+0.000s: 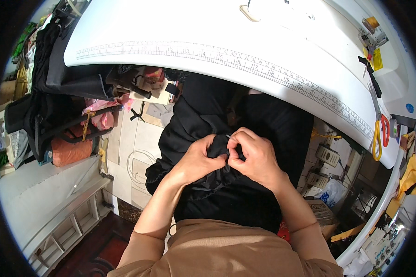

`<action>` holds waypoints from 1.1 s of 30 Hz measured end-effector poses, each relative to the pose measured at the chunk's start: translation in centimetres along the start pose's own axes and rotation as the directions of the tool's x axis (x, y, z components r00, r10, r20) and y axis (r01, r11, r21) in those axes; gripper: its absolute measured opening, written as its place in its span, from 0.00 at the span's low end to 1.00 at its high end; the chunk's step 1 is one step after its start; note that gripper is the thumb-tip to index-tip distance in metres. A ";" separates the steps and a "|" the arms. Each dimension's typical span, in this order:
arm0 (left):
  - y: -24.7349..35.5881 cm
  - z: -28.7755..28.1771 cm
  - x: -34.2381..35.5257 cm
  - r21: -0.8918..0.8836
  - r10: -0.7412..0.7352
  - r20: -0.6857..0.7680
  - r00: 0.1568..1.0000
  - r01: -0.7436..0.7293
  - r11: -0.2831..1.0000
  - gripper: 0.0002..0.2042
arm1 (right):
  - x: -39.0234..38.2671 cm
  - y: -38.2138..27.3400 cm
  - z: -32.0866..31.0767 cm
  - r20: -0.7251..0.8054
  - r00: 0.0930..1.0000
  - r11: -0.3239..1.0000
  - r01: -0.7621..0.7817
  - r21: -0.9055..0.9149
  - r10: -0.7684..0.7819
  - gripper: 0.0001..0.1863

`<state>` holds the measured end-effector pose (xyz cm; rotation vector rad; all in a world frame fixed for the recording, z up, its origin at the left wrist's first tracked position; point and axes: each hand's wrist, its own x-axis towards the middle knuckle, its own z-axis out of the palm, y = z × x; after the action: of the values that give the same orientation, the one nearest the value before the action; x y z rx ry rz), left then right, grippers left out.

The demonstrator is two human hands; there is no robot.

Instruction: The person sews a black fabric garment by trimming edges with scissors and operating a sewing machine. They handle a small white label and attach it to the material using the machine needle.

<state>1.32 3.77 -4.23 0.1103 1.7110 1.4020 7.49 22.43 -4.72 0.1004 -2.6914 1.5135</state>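
Note:
Black fabric (182,124) lies bunched over my lap. My left hand (199,159) grips a fold of it with thumb and fingers bent round the cloth. Just to the right, my right hand (249,154) has curled, pinched fingers at the same fold, holding a small, thin metallic item (228,136) whose kind I cannot make out. Both hands are close together below the edge of a white table (217,27) with a ruler scale along it.
Scissors with yellow and red handles (376,138) lie at the table's right end. A black chair (32,115) with piled items stands left, above an aluminium ladder (76,221). Coiled cable (138,168) lies on the tiled floor, and pedals (328,154) sit low at right.

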 end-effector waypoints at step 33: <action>-2.5 0.0 0.1 -0.214 -0.081 0.072 0.994 0.095 0.972 0.10 | -0.5 0.9 -0.1 0.170 0.969 0.941 0.219 -0.259 -0.179 0.07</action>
<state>2.40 2.95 -6.32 -0.0422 1.4826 1.4938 7.95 23.03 -5.46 0.4724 -2.8670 1.1033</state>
